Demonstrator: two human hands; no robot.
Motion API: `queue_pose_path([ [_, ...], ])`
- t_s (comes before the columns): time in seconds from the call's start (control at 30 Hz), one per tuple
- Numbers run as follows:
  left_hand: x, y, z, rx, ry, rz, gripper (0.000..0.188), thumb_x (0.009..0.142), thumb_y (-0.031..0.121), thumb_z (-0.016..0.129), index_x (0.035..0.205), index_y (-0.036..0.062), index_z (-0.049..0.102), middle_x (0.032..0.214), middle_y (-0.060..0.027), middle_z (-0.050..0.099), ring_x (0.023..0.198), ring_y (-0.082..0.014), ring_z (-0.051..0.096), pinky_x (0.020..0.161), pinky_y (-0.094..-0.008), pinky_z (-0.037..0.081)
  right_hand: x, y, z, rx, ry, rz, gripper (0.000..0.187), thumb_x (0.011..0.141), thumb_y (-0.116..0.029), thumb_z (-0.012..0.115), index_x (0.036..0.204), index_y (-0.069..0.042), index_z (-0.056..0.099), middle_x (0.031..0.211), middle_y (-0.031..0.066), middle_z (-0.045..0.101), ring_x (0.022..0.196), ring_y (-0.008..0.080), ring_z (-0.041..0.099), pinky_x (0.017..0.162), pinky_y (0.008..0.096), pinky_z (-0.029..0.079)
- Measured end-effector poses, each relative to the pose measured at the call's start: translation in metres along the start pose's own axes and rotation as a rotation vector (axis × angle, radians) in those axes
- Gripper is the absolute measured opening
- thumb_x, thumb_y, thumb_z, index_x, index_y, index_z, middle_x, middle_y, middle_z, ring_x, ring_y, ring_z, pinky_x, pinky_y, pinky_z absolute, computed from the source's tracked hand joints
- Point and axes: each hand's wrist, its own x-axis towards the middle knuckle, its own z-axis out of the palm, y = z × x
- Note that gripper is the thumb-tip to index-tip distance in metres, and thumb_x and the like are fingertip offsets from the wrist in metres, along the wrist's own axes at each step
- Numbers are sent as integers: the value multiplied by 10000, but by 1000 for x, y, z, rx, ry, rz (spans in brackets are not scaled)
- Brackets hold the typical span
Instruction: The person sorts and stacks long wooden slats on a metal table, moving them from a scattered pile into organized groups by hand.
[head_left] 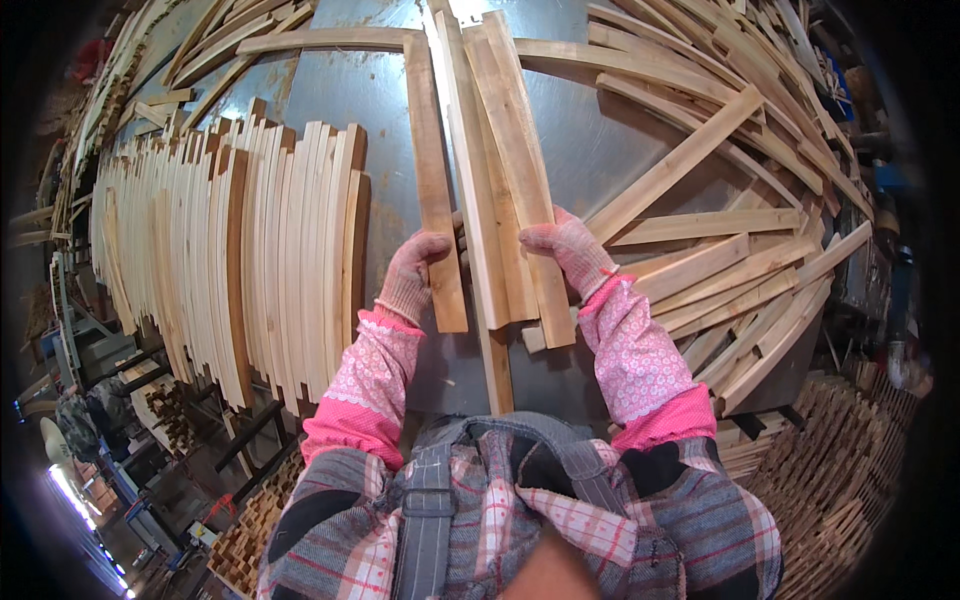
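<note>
My left hand (407, 275), in a pale pink knit glove, is closed round the lower part of a wooden slat (427, 150). In a matching glove, my right hand (575, 252) grips another wooden slat (515, 130) near its lower end, the thumb lying on its upper face. Between the two hands more long pieces (478, 215) run away from me, side by side and partly overlapping. A small wood block end (534, 338) shows beneath the right slat. One narrow strip (494, 375) reaches down toward my waist.
A dense row of upright-laid slats (270, 260) covers the left of the metal table (390, 85). Loose slats (690, 160) lie crossed and heaped along the right side. Stacked wood (250, 550) stands below at left, and a larger stack (830, 470) at lower right.
</note>
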Motion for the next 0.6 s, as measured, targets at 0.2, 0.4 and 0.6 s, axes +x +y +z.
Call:
queue_pose_path([
  [0.2,-32,-27,-12,-76,-4,-139,321,872,105,605,1155,-43,631,1055,-128,706,968,-255,703,917,-416,583,-29,49,14,-189,233,-57,481,775,-137,761,1197,21,592,988,108,687,876,209,664,804,333,548],
  [0.4,-64,-44,-39,344,1,-240,278,778,3,660,1053,-21,626,918,-109,697,820,-225,690,781,-349,581,-85,47,99,-698,582,71,577,745,-178,783,1260,-22,573,1109,191,703,1022,318,688,899,390,542],
  [0.6,-122,-52,-60,497,29,-192,212,797,5,626,1008,-14,630,865,-94,696,780,-208,686,769,-323,582,-109,111,114,-643,569,92,544,738,-168,773,1232,-23,598,1132,204,697,1064,337,678,925,405,539],
])
